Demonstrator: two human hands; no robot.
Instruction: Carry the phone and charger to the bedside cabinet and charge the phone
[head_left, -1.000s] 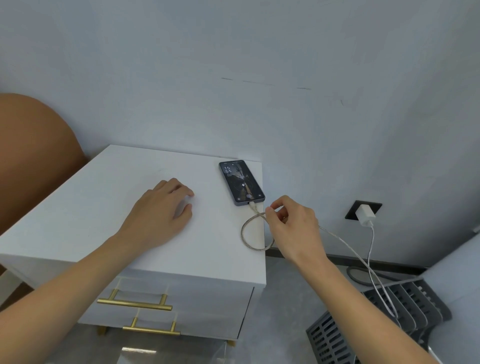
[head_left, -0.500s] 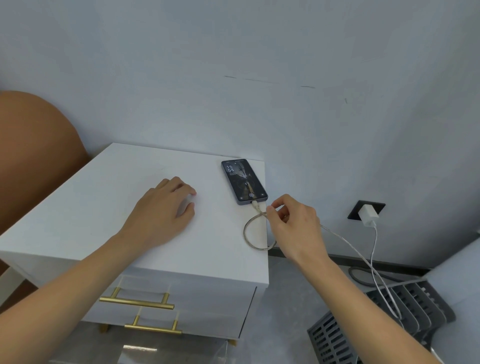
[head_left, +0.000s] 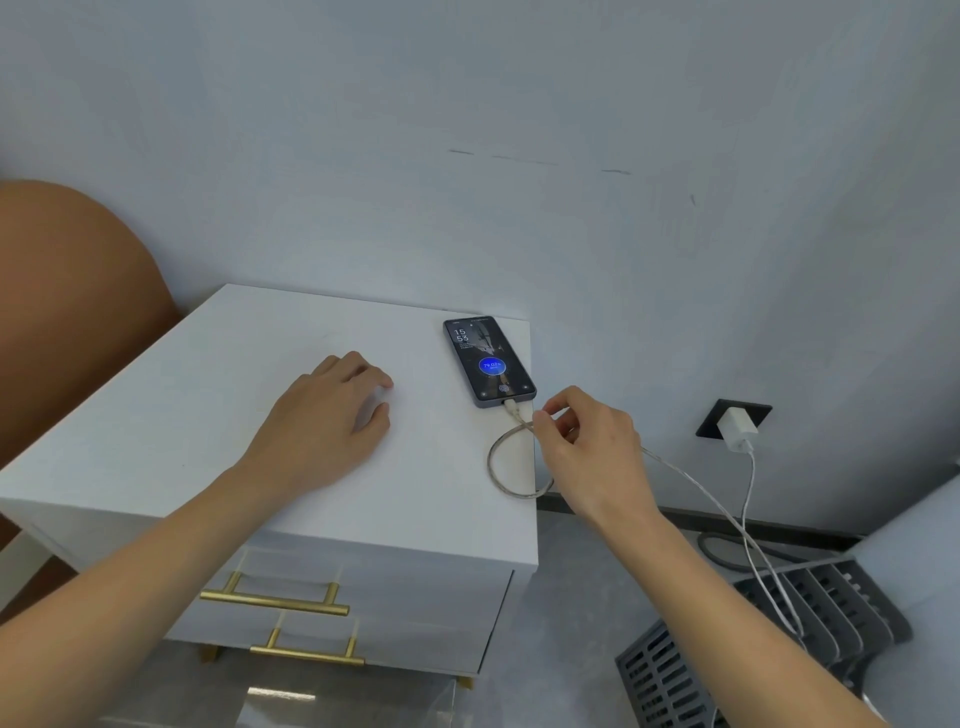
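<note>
A dark phone (head_left: 488, 361) lies face up at the back right corner of the white bedside cabinet (head_left: 218, 405), its screen lit with a blue round charging mark. The white cable (head_left: 506, 467) is plugged into the phone's near end and loops on the cabinet top. My right hand (head_left: 592, 447) pinches the cable just below the plug, at the cabinet's right edge. The cable runs on to a white charger (head_left: 736, 427) seated in a black wall socket (head_left: 714, 418). My left hand (head_left: 332, 415) rests palm down on the cabinet top, holding nothing.
The cabinet has two drawers with gold handles (head_left: 275, 603). A brown rounded headboard (head_left: 62, 322) stands to the left. On the floor at the right sits a grey slatted rack (head_left: 769, 639), with a dark cord along the skirting. A grey wall is behind.
The phone's screen now shows a blue charging circle that was absent before. Both hands have stayed nearly where they were; the view has shifted slightly.
</note>
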